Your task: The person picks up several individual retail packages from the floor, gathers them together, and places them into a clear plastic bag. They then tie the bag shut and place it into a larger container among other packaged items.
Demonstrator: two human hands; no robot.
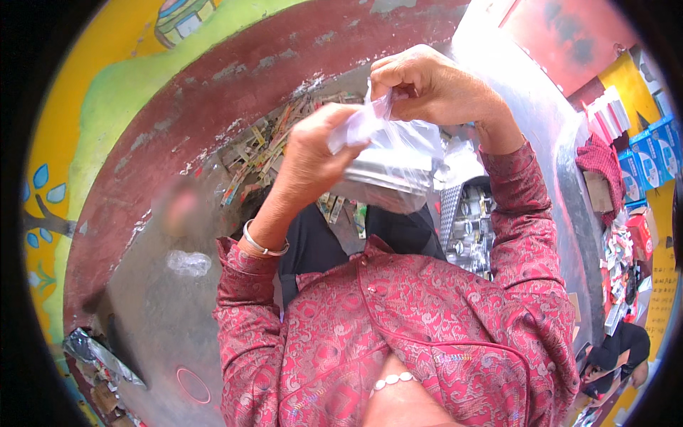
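Observation:
A clear plastic bag [413, 139] hangs in front of me, above my lap. Inside it is a stack of flat pieces [388, 178], white and dark grey; their exact kind cannot be made out through the plastic. My left hand [313, 149] grips the gathered upper left part of the bag, thumb pressed toward the fingers. Higher up and to the right, my right hand [445, 89] pinches the bag's top edge between thumb and fingers. The two hands are close together, with bunched plastic between them.
Beside my right leg stands a container [469, 231] of shiny metallic round parts. Many printed strips [267, 149] lie along the painted wall. A crumpled clear bag [188, 263] and a red ring [193, 384] are on the floor at left. Blue boxes [651, 160] and a person [615, 359] are at right.

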